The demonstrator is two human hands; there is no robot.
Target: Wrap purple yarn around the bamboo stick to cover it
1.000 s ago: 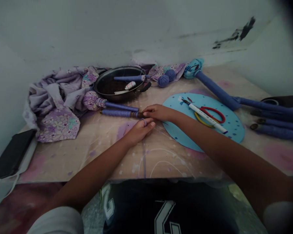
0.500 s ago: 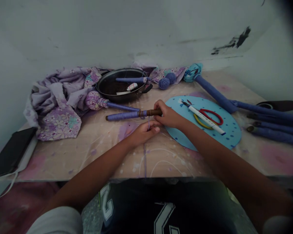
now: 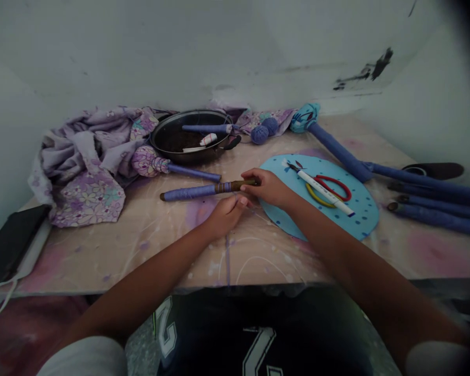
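Observation:
A brown stick [image 3: 229,187] lies level in front of me, its left part wound with blue-purple yarn [image 3: 190,192] and a few spaced turns near the middle. My right hand [image 3: 267,186] is closed around the bare right end of the stick. Just below it, my left hand [image 3: 226,213] is closed, thumb against the fingers, on the loose yarn. That yarn strand [image 3: 227,258] runs down from under the left hand to the table's front edge. The left fingertips are close to the right hand; whether they touch is hard to tell.
Right of my hands, a blue dotted disc [image 3: 360,215] carries a white marker [image 3: 329,193] and red-and-yellow-handled scissors [image 3: 341,187]. Behind are a black pan [image 3: 168,151], yarn balls [image 3: 259,134] and floral cloth [image 3: 90,193]. Wrapped sticks [image 3: 438,213] lie right, a dark phone-like object [image 3: 13,245] left.
My left hand has shifted slightly left and down and its fingers have closed more. The right hand still grips the stick, whose left end sits slightly lower. The view has moved a little.

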